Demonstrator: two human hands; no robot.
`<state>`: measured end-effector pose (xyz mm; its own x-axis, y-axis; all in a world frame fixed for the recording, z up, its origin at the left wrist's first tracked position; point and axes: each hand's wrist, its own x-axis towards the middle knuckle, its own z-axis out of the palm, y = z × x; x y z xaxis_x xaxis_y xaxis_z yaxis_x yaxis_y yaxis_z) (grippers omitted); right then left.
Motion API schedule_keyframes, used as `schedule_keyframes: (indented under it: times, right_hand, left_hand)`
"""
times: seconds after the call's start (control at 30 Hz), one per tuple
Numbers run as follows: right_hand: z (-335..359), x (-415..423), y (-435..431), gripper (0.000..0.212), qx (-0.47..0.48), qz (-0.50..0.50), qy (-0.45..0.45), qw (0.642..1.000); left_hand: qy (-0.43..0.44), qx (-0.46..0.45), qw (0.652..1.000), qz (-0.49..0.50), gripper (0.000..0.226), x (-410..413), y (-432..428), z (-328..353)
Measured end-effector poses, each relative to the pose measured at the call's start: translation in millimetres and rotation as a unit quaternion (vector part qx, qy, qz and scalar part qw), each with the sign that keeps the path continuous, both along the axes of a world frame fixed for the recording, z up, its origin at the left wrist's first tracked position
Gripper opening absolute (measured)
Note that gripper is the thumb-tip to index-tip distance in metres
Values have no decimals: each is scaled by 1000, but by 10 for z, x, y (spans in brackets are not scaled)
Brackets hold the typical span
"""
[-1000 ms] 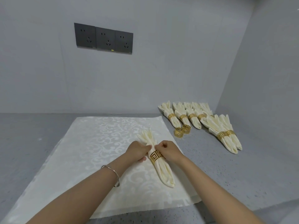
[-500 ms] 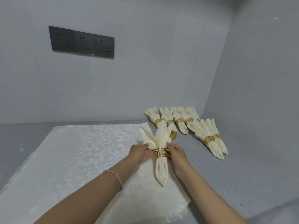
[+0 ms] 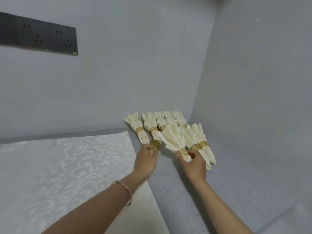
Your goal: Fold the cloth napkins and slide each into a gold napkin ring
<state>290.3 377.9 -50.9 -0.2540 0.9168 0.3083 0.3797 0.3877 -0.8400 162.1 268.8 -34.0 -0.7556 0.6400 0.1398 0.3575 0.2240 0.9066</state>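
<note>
Now right grip holds napkin (ring on).

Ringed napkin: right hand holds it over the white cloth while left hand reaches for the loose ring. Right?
Wrong in one respect. The head view shows the right hand holding the ringed napkin over the grey counter, past the edge of the white cloth. The left hand does reach for the loose ring.

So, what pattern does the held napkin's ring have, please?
The ring on the napkin: gold Greek-key fretwork; head view.
</note>
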Motion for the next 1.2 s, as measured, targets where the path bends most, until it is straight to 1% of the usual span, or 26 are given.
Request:
schedule_keyframes:
  times: [0.03,0.1,0.13,0.2,0.23,0.27,0.37,0.5,0.6,0.63,0.7,0.77,0.8,0.87,0.9,0.97,1.03,1.07,1.1,1.13,1.2]
  right_hand:
    - [-38,1,102,41,31,-30,-43,998]
    - [-133,-17,299,46,82,-82,-119,986]
    - [-181,-43,391,46,97,-98,-135,981]
    - [-232,-98,515,46,112,-113,-143,977]
    - [-255,-134,576,47,117,-113,-148,975]
    - [-278,-180,636,48,121,-110,-155,974]
    - [-303,-289,747,51,117,-106,-151,976]
    - [-316,-372,812,55,99,-108,-153,977]
    - [-285,-352,772,58,103,-94,-160,977]
    - [-270,-330,733,58,108,-90,-150,979]
    - [-243,-293,580,57,127,-71,-112,983]
    - [-223,-251,339,51,152,-19,-79,985]
    - [-220,-231,222,46,160,14,-72,984]
    - [-251,-190,-44,35,152,89,-77,981]
    - [-279,-177,-243,30,138,134,-83,978]
    - [-331,-169,-573,28,107,214,-102,966]
    - [-372,-186,-910,31,85,281,-124,948]
    - [-388,-189,-1077,33,81,313,-137,936]
    - [-403,-191,-1215,35,81,343,-154,923]
    - [-403,-183,-1389,37,82,373,-172,908]
    - [-384,-147,-1644,39,87,425,-200,878]
  left_hand:
    - [77,-12,997,10,22,-68,-39,-97]
    - [213,-34,976,13,38,-196,-100,-295]
    - [254,-73,964,5,49,-253,-112,-391]
    - [287,-191,938,-14,72,-333,-166,-546]
    - [291,-229,929,-22,79,-348,-182,-610]
    - [289,-244,925,-24,79,-359,-180,-661]
    - [266,-234,935,-28,75,-340,-164,-681]
    - [275,-229,934,-20,75,-358,-168,-690]
    - [269,-222,937,-20,74,-363,-173,-687]
    - [266,-214,940,-22,74,-364,-161,-684]
    - [261,-166,951,-20,71,-353,-167,-669]
    - [236,-111,965,-22,69,-343,-236,-622]
    - [219,-101,970,-30,69,-363,-274,-585]
    - [204,-128,969,-63,70,-420,-434,-561]
    - [211,-157,961,-84,71,-438,-619,-552]
    - [257,-225,931,-129,75,-465,-970,-540]
    - [297,-271,902,-158,98,-472,-1396,-529]
    - [302,-281,896,-166,110,-475,-1621,-526]
    - [296,-285,896,-170,115,-488,-1819,-528]
    - [295,-291,893,-174,112,-502,-2052,-536]
    - [297,-303,888,-180,99,-550,-2424,-545]
